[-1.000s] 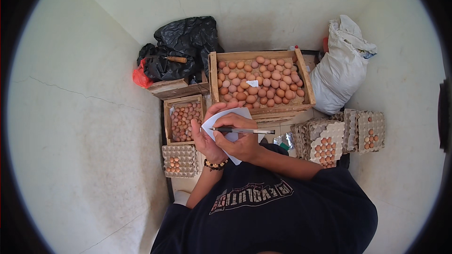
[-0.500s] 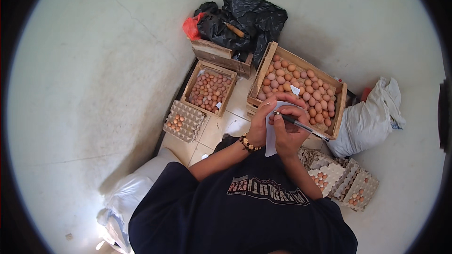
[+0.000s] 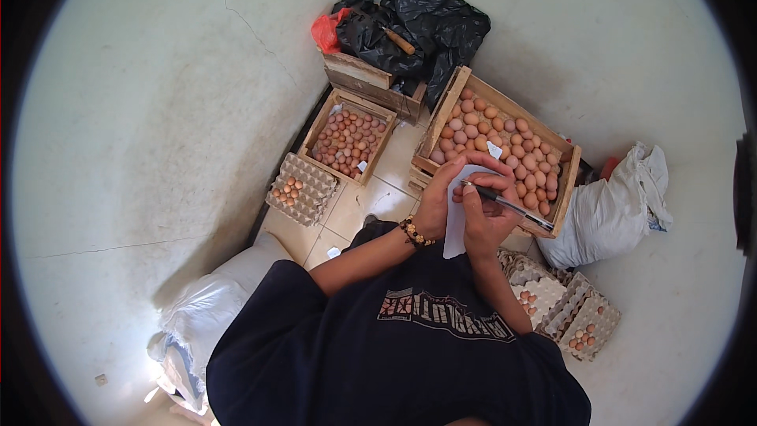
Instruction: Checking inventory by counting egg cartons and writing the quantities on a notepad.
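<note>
My left hand (image 3: 434, 207) holds a slip of white paper (image 3: 455, 229), its fingers curled behind and over the top edge. A pen (image 3: 509, 203) with a dark grip and clear barrel is pinched in my right hand (image 3: 487, 225), its tip close to the upper part of the paper. Both hands are in front of my chest, above the near edge of a large wooden crate (image 3: 516, 104) filled with brown eggs (image 3: 471, 119). A small white paper tag (image 3: 494, 149) rests on those eggs.
Left of the large crate stands a smaller wooden crate (image 3: 386, 151) of eggs, with an egg tray (image 3: 319, 181) beside it. Stacked egg trays (image 3: 591, 312) are at right, near a white sack (image 3: 599, 213). Black plastic bags (image 3: 434, 20) lie at the back; another white sack (image 3: 209, 300) is at left.
The view has shifted slightly. My hands keep hold of the paper and pen, and the pen's tip has moved only a little on the paper.
</note>
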`<state>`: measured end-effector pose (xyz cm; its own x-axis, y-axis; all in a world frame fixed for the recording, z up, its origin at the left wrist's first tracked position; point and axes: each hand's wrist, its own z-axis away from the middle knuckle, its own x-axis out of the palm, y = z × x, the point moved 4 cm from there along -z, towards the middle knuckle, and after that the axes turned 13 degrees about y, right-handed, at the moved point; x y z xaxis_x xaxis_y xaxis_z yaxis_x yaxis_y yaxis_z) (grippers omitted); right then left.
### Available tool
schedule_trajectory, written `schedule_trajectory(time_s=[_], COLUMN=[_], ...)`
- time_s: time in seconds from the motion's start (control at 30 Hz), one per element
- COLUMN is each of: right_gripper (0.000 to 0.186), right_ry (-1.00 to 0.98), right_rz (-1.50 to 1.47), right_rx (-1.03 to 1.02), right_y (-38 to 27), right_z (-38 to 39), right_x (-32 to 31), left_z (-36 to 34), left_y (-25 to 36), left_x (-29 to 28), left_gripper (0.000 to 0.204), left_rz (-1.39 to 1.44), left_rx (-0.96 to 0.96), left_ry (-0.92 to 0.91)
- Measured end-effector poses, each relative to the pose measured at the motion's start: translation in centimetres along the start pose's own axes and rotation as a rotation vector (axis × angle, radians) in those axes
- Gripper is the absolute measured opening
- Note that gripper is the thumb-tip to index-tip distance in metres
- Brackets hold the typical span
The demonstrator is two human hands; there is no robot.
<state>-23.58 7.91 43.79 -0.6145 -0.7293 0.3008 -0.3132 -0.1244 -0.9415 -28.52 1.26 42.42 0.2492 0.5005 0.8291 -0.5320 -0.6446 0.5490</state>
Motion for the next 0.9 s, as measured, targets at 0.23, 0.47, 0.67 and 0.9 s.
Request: schedule_trajectory(time_s=[0.23,0.47,0.67,0.9], right_gripper=[0.015,0.013,0.016,0.014], right_ry=[-0.001,0.048,-0.006,0.028], right_rz=[0.011,0.025,0.062,0.073], right_rx=[0.001,-0.049,-0.049,-0.022], right_y=[-0.13,-0.18,0.03,-0.44], right_z=[-0.24,-0.14,-0.19,0.01], right_x=[-0.12,-0.12,-0.41,0.15], left_z=[-0.24,-0.44,-0.21,-0.13], left_y=[-0.12,-0.53,-0.30,0.12], left_x=[-0.08,-0.48,-0.58,-0.24], left_gripper=[0.049,0.047,0.047,0.051], left_rz=[-0.003,-0.023,-0.076,-0.072], left_rx=[-0.021,-0.013,-0.007,-0.025], left_ry=[-0.005,-0.029,-0.010,0.021])
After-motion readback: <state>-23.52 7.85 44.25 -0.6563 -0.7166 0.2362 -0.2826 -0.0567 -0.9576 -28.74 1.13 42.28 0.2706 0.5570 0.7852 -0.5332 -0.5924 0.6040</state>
